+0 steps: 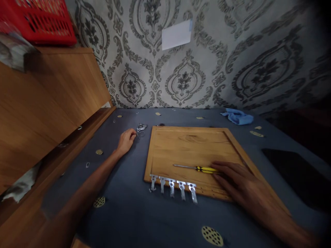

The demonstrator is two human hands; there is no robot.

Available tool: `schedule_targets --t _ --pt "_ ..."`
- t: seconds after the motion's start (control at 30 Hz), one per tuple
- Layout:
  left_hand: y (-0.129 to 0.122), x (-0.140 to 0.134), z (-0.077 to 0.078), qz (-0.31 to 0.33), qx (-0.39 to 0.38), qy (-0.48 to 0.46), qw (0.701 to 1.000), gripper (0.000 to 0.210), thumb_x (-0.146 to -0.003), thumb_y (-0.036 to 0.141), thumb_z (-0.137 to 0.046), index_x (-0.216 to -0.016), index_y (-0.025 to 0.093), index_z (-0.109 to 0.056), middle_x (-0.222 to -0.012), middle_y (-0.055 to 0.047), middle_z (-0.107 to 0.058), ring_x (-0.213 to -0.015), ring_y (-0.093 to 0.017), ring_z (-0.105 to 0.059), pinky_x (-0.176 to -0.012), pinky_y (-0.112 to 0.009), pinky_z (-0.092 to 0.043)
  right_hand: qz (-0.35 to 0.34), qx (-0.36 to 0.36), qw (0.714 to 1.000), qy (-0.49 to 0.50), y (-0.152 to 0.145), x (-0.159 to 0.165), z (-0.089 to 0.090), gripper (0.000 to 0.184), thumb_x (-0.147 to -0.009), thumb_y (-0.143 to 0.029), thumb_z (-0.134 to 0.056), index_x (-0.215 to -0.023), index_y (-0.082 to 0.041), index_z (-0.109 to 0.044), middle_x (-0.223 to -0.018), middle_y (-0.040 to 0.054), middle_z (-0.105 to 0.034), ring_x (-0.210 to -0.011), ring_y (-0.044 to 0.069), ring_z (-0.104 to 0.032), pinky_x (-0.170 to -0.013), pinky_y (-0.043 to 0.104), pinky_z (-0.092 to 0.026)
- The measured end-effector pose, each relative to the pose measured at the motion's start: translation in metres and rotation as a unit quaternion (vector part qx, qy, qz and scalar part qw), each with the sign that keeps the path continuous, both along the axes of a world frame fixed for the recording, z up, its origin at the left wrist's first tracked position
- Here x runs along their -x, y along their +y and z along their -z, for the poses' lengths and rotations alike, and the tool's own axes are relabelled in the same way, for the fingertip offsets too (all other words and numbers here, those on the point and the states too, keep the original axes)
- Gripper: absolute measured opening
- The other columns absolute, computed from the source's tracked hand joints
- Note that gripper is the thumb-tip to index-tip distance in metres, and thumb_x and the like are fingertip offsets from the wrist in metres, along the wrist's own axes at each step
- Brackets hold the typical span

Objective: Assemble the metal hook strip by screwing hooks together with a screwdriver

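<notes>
A framed wooden panel (191, 148) lies flat on the dark blue patterned cloth. My right hand (240, 182) rests over the panel's right part, fingers closed on the yellow-and-black handle of a screwdriver (204, 169); its blade points left. Several silver metal brackets (171, 186) sit in a row along the panel's near edge, their tongues sticking out over the cloth. Left of the panel, my left hand (126, 140) reaches to a small heap of metal parts (141, 128). Its fingertips are pinched together beside a thin curved piece; what they hold is too small to tell.
A wooden cabinet (57, 86) stands along the left, with a red plastic basket (49, 24) on top. A blue cloth (238, 117) lies at the back right, and a dark flat object (292, 175) lies right of the panel. A patterned wall (155, 69) closes off the back.
</notes>
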State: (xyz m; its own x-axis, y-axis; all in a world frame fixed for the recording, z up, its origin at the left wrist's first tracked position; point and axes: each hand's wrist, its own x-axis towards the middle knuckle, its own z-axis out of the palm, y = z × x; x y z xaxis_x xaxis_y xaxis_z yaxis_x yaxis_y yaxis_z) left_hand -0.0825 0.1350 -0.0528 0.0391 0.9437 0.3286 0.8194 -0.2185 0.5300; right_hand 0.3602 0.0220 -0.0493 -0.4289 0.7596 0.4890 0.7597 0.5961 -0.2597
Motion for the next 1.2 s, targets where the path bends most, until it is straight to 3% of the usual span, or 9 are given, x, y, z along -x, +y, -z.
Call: schedule_targets --t 0.3,0.5,0.7,1.0,1.2 --pt "0.0 0.005 0.008 -0.019 0.02 -0.112 0.993 0.035 -0.099 0.037 -0.065 -0.127 0.017 -0.062 -0.126 -0.01 -0.065 -0.107 -0.024 -0.068 -0.09 -0.045 -0.06 0.003 0.001 1.0 0.001 0.002 -0.001 0.003 0.041 -0.102 -0.049 -0.043 -0.11 -0.023 -0.073 -0.11 0.0118 -0.077 -0.102 0.031 -0.075 -0.09 0.048 -0.063" --pt "0.003 0.013 0.008 0.031 0.092 -0.179 0.979 0.035 -0.099 0.037 -0.065 -0.127 0.016 -0.062 -0.123 -0.01 -0.066 -0.103 -0.023 -0.069 -0.087 -0.043 -0.061 0.008 0.006 1.0 -0.001 0.002 -0.002 0.004 0.041 -0.102 -0.05 -0.043 -0.112 -0.023 -0.073 -0.111 0.0119 -0.077 -0.102 0.03 -0.074 -0.09 0.048 -0.063" --pt "0.004 0.015 0.003 0.038 0.117 -0.153 0.981 0.034 -0.099 0.037 -0.065 -0.126 0.016 -0.063 -0.125 -0.01 -0.066 -0.106 -0.024 -0.068 -0.089 -0.044 -0.06 0.003 -0.009 1.0 -0.001 0.0 -0.002 0.004 0.042 -0.102 -0.049 -0.041 -0.11 -0.022 -0.073 -0.11 0.0126 -0.077 -0.101 0.03 -0.075 -0.088 0.047 -0.064" --pt "0.056 0.01 -0.007 -0.019 0.094 -0.082 0.992 0.036 -0.099 0.037 -0.065 -0.129 0.017 -0.061 -0.131 -0.011 -0.064 -0.111 -0.025 -0.067 -0.093 -0.047 -0.059 0.004 -0.003 1.0 0.0 0.001 -0.003 0.004 0.041 -0.103 -0.047 -0.042 -0.11 -0.022 -0.073 -0.112 0.0124 -0.077 -0.102 0.03 -0.075 -0.09 0.048 -0.064" --pt "0.068 0.011 -0.006 -0.019 0.114 -0.084 0.99 0.036 -0.099 0.037 -0.065 -0.129 0.017 -0.061 -0.13 -0.011 -0.064 -0.11 -0.025 -0.067 -0.092 -0.046 -0.059 -0.002 -0.036 0.999 -0.01 0.002 -0.001 0.004 0.039 -0.103 -0.045 -0.043 -0.11 -0.021 -0.073 -0.11 0.0127 -0.078 -0.1 0.03 -0.075 -0.086 0.046 -0.066"
